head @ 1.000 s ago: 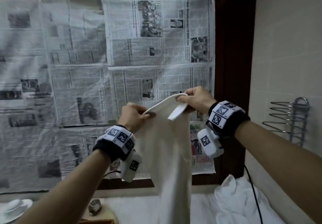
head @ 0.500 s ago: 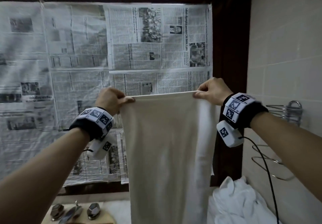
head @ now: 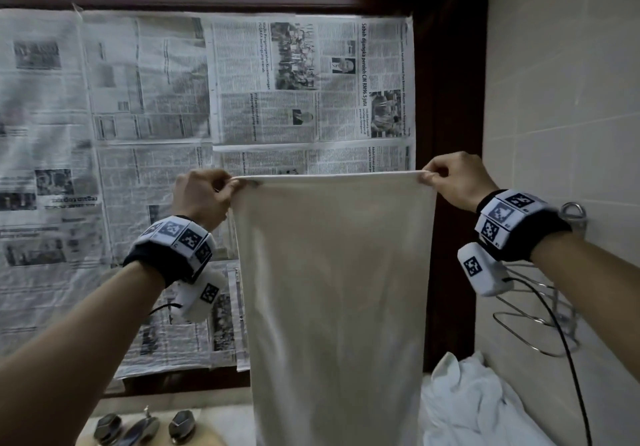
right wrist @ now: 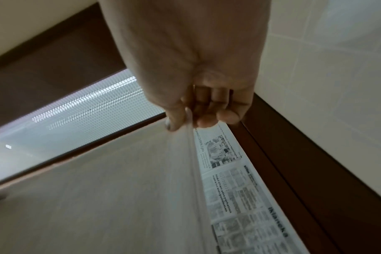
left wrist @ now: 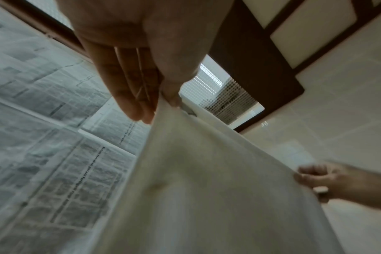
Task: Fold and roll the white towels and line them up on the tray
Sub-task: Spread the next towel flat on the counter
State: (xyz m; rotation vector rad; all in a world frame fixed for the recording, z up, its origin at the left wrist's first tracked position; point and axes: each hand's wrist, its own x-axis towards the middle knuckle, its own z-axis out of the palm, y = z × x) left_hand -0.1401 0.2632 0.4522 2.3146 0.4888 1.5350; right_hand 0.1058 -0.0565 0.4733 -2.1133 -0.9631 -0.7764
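Note:
A white towel [head: 332,289] hangs flat and stretched wide in front of me, its top edge pulled taut at chest height. My left hand [head: 207,192] pinches its upper left corner between thumb and fingers. My right hand [head: 450,178] pinches the upper right corner. The left wrist view shows the thumb and fingers [left wrist: 141,103] clamped on the towel [left wrist: 196,180], with the other hand [left wrist: 320,180] at the far corner. In the right wrist view the towel [right wrist: 109,197] runs down from the pinching fingers [right wrist: 207,116]. No tray is in view.
A heap of crumpled white towels [head: 478,400] lies at the lower right on the counter. Chrome tap handles [head: 145,428] sit at the lower left. A wire rack [head: 540,307] hangs on the tiled right wall. Newspaper [head: 173,168] covers the window behind.
My hands moved apart from a bunched grip to the two top corners. The towel went from narrow and gathered to spread flat and taut, held slightly higher.

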